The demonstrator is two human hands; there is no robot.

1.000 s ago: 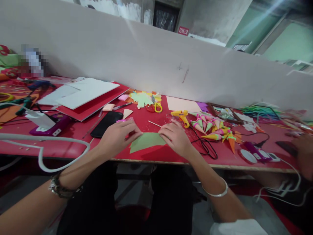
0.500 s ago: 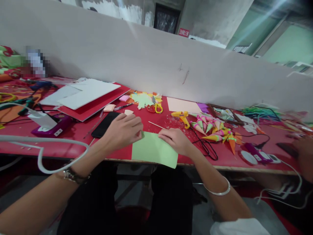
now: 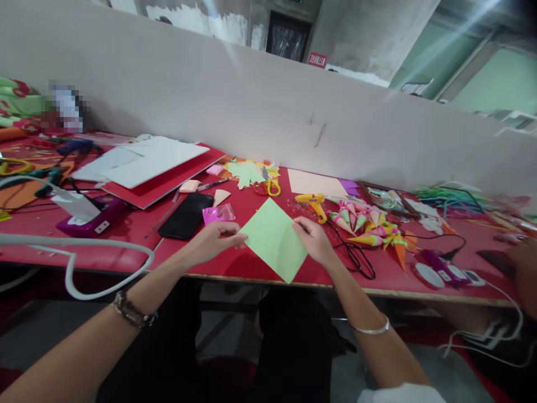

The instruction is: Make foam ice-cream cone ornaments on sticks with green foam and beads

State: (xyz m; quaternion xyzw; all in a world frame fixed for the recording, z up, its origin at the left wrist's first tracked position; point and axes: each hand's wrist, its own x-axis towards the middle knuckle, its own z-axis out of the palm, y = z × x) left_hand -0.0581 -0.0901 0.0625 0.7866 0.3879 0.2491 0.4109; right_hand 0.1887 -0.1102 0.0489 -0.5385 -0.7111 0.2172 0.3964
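- The green paper square (image 3: 273,239) was held up just above the near edge of the red tabletop (image 3: 138,246), turned corner-up like a diamond.
- The left hand (image 3: 213,239) had its fingers (image 3: 235,239) pinched shut on the left corner. The right hand (image 3: 312,239) pinched the right corner the same way.
- The sheet looked flat and whole, with no crease, cut or glue on it that could be seen, so the work on this piece seemed barely begun.
- A heap of finished paper cones (image 3: 364,224) lay to the right, near a yellow glue gun (image 3: 312,201).
- A black phone (image 3: 185,215) and a pink packet (image 3: 218,214) lay just behind the left hand, and scissors (image 3: 268,184) lay farther back among paper scraps.
- A black cord (image 3: 356,254) looped close beside the right wrist.
- Another person's hand (image 3: 526,268) rested at the far right, well apart.
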